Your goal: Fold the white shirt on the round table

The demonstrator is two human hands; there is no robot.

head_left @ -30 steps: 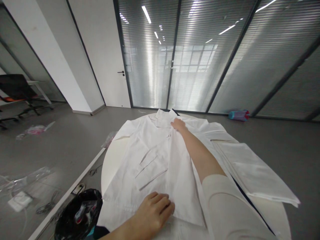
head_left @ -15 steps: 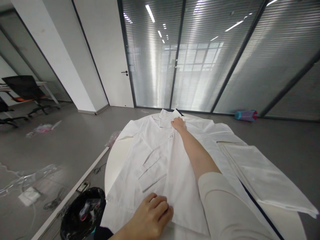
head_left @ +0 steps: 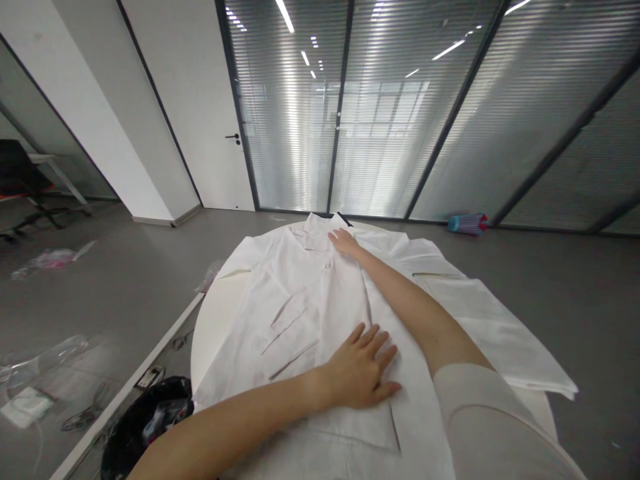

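Note:
A white long shirt [head_left: 300,313] lies spread over a round white table [head_left: 220,308], its collar at the far edge. Flat on the front of the garment, lower centre, rests my left hand [head_left: 363,367] with its fingers spread. My right hand [head_left: 344,241] touches the cloth just beside the collar, fingers stretched out and nothing visibly gripped. One sleeve lies folded across the shirt's middle. More white cloth [head_left: 485,327] extends over the right side of the table.
A black-lined bin [head_left: 145,427] stands at the table's lower left, near a white floor strip [head_left: 120,400] and cables. Plastic wrap [head_left: 45,357] and a white box [head_left: 26,407] lie on the floor. A blue and pink roll [head_left: 467,224] is by the glass wall.
My left hand has moved right and forward across the shirt, and its curled fingers have spread. My right hand stays near the collar. The view has shifted slightly right.

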